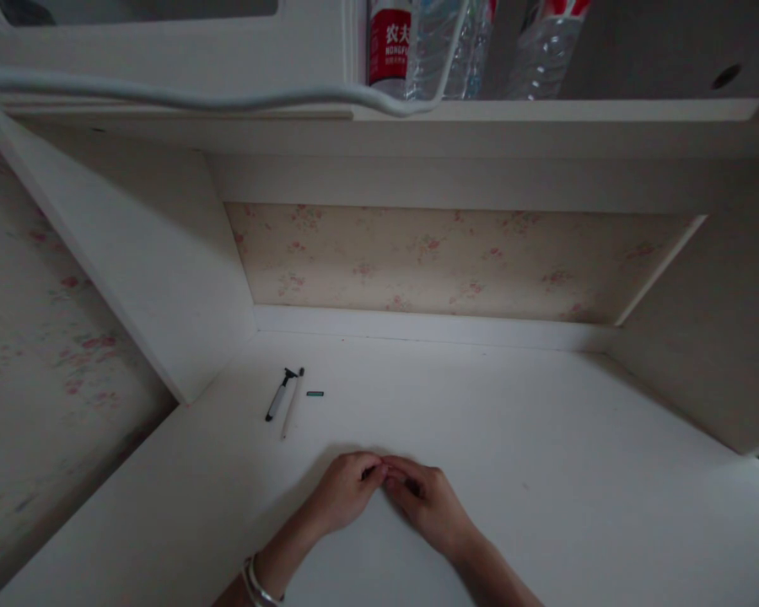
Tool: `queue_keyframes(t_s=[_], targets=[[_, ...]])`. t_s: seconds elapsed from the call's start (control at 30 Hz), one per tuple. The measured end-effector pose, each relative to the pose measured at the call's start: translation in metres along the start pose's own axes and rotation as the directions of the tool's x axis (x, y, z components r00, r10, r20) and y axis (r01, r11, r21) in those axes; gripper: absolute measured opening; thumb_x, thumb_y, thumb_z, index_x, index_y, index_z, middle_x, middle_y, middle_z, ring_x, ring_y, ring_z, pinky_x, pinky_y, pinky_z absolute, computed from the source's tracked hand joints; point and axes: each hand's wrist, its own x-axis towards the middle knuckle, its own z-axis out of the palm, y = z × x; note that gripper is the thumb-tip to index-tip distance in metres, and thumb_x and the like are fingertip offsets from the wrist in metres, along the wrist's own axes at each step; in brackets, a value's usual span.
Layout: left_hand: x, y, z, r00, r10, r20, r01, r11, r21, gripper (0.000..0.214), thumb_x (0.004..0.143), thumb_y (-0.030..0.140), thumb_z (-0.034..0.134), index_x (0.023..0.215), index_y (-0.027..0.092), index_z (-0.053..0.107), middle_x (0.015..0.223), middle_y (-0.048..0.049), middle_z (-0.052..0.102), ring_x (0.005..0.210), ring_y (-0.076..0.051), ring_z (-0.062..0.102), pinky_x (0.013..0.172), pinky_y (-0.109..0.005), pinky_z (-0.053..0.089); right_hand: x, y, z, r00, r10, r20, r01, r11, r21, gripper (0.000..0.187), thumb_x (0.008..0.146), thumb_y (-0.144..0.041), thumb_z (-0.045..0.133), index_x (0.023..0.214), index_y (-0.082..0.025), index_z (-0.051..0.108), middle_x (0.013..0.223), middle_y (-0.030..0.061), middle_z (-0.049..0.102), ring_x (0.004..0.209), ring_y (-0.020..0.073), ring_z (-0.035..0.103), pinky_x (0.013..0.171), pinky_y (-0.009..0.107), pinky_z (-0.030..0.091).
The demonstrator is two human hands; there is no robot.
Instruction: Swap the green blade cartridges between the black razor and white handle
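My left hand (349, 491), with a silver bangle (257, 583) on its wrist, rests low over the white desktop (512, 472). Its thumb and fingers are pinched together. Facing it, my right hand (431, 507) is also closed in a pinch, and the fingertips of both hands meet. Anything between them is hidden or too small to make out. Beyond my left hand lies a razor (278, 401) with a grey and black handle. Close beside it is a slim pale toothbrush (293, 406) with a dark head. A small dark green razor cartridge (314, 394) lies just right of the toothbrush.
Overhead, a shelf (557, 110) carries several plastic bottles, one with a red label (390, 46). A white cable (228, 103) droops along the shelf's front. Side panels (132, 228) stand left and right of the desk, with flowered wallpaper (430, 261) behind.
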Motion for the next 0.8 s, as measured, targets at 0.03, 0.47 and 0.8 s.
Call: queue_keyframes(t_s=[0.03,0.47,0.8], targets=[[0.0003,-0.0001,0.0,1.0,0.003,0.003,-0.003,1.0,0.0,0.029,0.091,0.029,0.042,0.091,0.021,0.07,0.088,-0.0013,0.071,0.081,-0.016,0.062,0.074,-0.023,0.043,-0.0001,0.0012,0.0002,1.0,0.008,-0.003,-0.008,1.0,-0.016,0.029,0.088,-0.025,0.05,0.112,-0.022,0.066,0.082,0.0013,0.067,0.073,0.0173,0.059,0.065,0.024,0.045],[-0.0007,-0.0019,0.0015,1.0,0.004,0.001,-0.004,1.0,0.028,0.03,0.092,0.034,0.043,0.088,0.02,0.069,0.085,-0.0009,0.07,0.079,-0.016,0.061,0.072,-0.022,0.042,-0.0008,0.0058,0.0027,1.0,0.013,-0.017,-0.014,0.999,-0.035,0.027,0.088,-0.025,0.051,0.11,-0.022,0.066,0.067,-0.0028,0.056,0.057,0.0115,0.043,0.051,0.021,0.034],[-0.0007,0.0013,0.0001,1.0,-0.007,-0.002,0.008,0.999,0.052,0.031,0.092,0.033,0.042,0.085,0.019,0.068,0.082,-0.0008,0.069,0.076,-0.015,0.06,0.069,-0.022,0.041,-0.0009,0.0064,0.0018,1.0,0.014,-0.026,-0.015,0.999,-0.052,0.028,0.086,-0.026,0.052,0.11,-0.02,0.066,0.065,-0.0026,0.056,0.056,0.0112,0.043,0.05,0.021,0.034]])
